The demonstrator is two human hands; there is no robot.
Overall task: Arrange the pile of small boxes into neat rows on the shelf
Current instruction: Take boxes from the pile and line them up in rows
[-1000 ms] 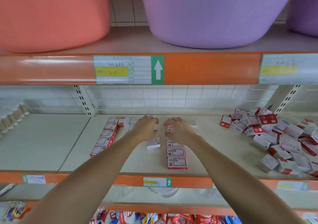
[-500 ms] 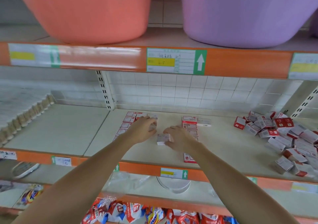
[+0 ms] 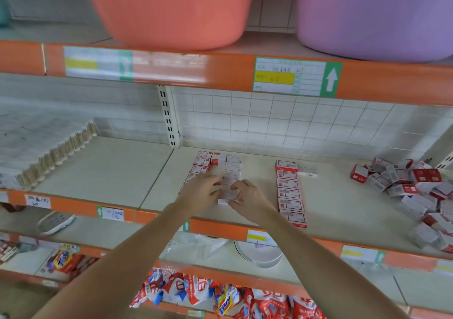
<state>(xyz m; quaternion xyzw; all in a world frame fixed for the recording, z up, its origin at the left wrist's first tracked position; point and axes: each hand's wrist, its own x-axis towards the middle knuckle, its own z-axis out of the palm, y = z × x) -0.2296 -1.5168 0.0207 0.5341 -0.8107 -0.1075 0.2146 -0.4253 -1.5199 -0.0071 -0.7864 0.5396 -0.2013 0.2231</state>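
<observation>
**Squaring up the middle row, with the loose boxes waiting off to three o'clock**

Both hands meet at one small white cardboard box (image 3: pixel 228 194) lying flat at the near end of the middle row (image 3: pixel 231 171) on the pale beige shelf board (image 3: pixel 331 203). The left hand (image 3: pixel 202 191) touches its nine o'clock end with curled fingers; the right hand (image 3: pixel 246 194) pinches its three o'clock end between thumb and fingertips. The box's long axis runs nine-to-three across the shelf, square to the row, which runs from six towards twelve o'clock, ending at the tiled back wall (image 3: pixel 269 122).

Two other rows flank it. The left row of red-and-white boxes (image 3: pixel 199 165) sits touching or just beside the middle row, partly hidden by the left hand. The right row of red-edged boxes (image 3: pixel 290 193) stands well apart at three o'clock.

The jumbled pile of small red and white boxes (image 3: pixel 416 196) lies well beyond that row, also at three o'clock. It looks far from used up. The right hand is plainly nearer to it, so the next fetch probably falls to that side, reaching over the right row.

On the shelf above sit a salmon plastic basin (image 3: pixel 169 9) and a lilac plastic basin (image 3: pixel 377 17).
</observation>
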